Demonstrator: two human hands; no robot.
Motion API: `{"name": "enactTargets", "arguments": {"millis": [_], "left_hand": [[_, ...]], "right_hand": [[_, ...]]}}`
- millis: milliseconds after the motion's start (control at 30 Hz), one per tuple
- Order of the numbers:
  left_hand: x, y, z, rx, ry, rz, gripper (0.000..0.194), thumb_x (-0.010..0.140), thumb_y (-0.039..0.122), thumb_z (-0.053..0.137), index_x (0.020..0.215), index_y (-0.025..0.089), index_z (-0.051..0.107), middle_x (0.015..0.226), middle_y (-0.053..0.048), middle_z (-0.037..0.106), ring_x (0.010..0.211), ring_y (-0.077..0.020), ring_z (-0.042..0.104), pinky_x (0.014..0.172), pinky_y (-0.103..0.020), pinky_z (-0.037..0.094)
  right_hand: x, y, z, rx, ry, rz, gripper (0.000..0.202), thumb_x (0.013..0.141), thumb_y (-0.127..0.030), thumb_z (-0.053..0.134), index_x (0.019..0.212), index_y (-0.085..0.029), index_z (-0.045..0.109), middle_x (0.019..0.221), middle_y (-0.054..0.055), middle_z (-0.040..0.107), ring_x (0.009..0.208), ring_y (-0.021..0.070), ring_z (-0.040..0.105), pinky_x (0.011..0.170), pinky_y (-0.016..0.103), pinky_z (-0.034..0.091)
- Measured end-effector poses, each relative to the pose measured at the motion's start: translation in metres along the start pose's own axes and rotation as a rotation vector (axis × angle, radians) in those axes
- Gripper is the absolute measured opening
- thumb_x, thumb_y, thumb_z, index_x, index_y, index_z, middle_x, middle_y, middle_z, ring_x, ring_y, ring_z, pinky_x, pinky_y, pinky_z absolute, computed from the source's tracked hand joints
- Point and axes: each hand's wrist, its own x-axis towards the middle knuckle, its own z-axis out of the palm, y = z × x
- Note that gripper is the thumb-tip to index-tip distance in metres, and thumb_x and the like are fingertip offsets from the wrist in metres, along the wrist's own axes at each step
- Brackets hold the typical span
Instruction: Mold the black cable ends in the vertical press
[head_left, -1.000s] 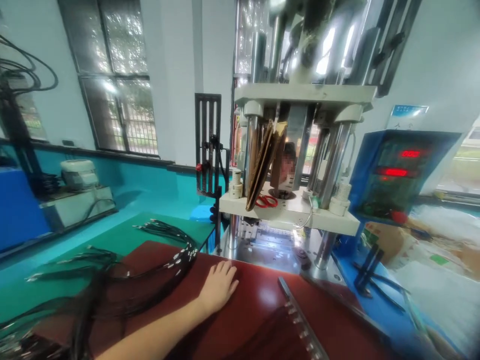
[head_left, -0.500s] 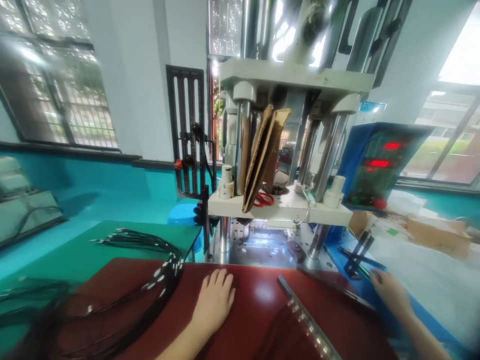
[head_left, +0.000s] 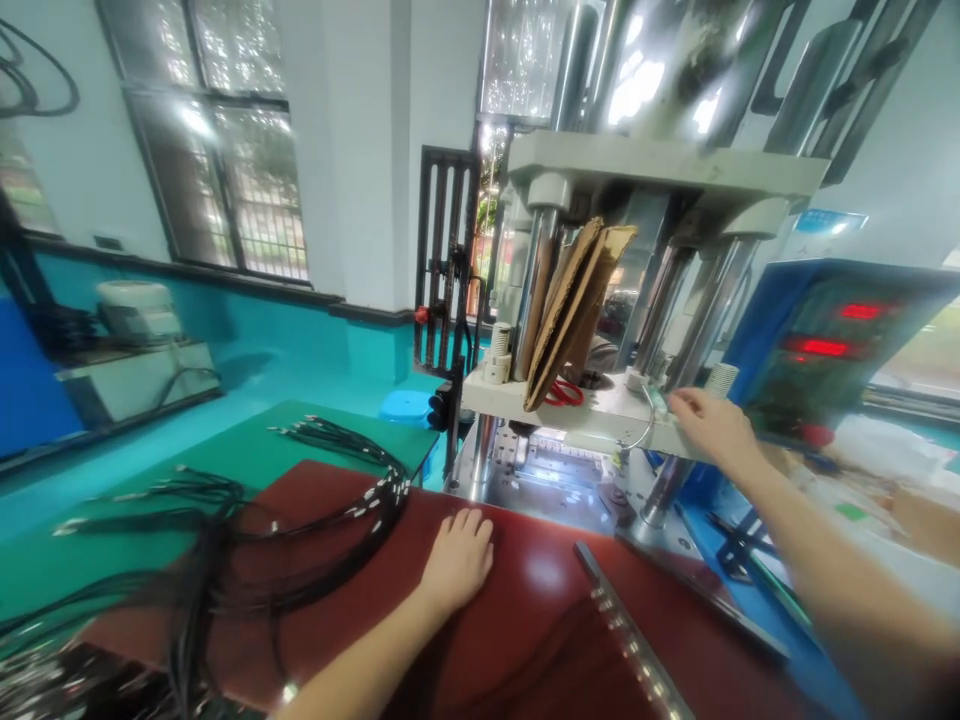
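My left hand lies flat, palm down, on the dark red table top, its fingers together and holding nothing. My right hand is raised to the white platen of the press machine, fingertips at its right front edge near a small greenish object and a thin wire loop; whether it grips anything I cannot tell. Folded cardboard and red scissors rest on the platen. A bundle of black cables with metal ends lies left of my left hand.
A metal fixture bar with a row of slots lies diagonally on the red top. A blue control box with red displays stands at the right. A green table carries more cables. A black slatted guard stands left of the press.
My right hand has risen from the blue surface at the lower right up to the platen's right edge. My left hand stays flat on the red top. The camera has shifted.
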Motion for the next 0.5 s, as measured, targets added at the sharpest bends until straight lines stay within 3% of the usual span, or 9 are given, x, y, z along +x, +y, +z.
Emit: {"name": "enactTargets", "arguments": {"millis": [67,167,267,367,433,500], "left_hand": [[0.000,0.000,-0.001,-0.007,-0.004,-0.008,0.026,0.085,0.021,0.036,0.104,0.019,0.055,0.108,-0.008,0.051,0.104,-0.0243,0.043,0.089,-0.040,0.033],[0.001,-0.001,-0.003,-0.030,-0.004,-0.025,0.025,0.085,0.020,0.037,0.103,0.019,0.055,0.107,-0.008,0.051,0.102,-0.0240,0.044,0.088,-0.039,0.033],[0.002,-0.002,-0.006,-0.053,0.008,-0.022,0.023,0.085,0.021,0.037,0.100,0.019,0.054,0.103,-0.007,0.051,0.100,-0.0238,0.044,0.086,-0.039,0.034],[0.004,-0.002,-0.008,-0.063,0.014,-0.016,0.021,0.085,0.022,0.037,0.097,0.018,0.054,0.102,-0.008,0.050,0.099,-0.0240,0.044,0.084,-0.039,0.034],[0.003,-0.002,-0.009,-0.066,0.013,-0.023,0.020,0.084,0.023,0.038,0.097,0.018,0.053,0.102,-0.008,0.050,0.098,-0.0241,0.044,0.083,-0.040,0.034],[0.001,-0.002,-0.010,-0.064,0.011,-0.024,0.020,0.084,0.023,0.039,0.098,0.018,0.053,0.103,-0.008,0.049,0.099,-0.0239,0.043,0.084,-0.040,0.034]], "right_hand": [[0.021,-0.014,0.008,-0.037,-0.064,0.055,0.039,0.081,-0.045,0.042,0.093,-0.015,0.063,0.089,0.013,0.065,0.090,0.0308,0.057,0.074,0.040,0.041],[0.041,-0.017,0.014,-0.039,-0.152,0.127,0.027,0.080,-0.036,0.050,0.087,-0.014,0.063,0.084,0.010,0.064,0.083,0.0237,0.058,0.072,0.037,0.043],[0.042,-0.017,0.010,-0.007,-0.140,0.164,0.026,0.082,-0.031,0.050,0.098,-0.012,0.059,0.095,0.009,0.062,0.087,0.0197,0.057,0.074,0.035,0.043],[0.023,-0.022,-0.003,0.024,-0.081,0.167,0.036,0.081,-0.032,0.048,0.107,-0.009,0.055,0.104,0.017,0.060,0.096,0.0285,0.054,0.074,0.037,0.041],[-0.002,-0.026,-0.014,0.044,-0.043,0.174,0.037,0.080,-0.032,0.047,0.109,-0.010,0.054,0.097,0.018,0.061,0.093,0.0323,0.055,0.073,0.039,0.040],[-0.040,-0.022,-0.026,0.093,0.008,0.170,0.037,0.081,-0.034,0.044,0.114,-0.017,0.050,0.084,0.013,0.062,0.084,0.0297,0.057,0.072,0.039,0.041]]}}
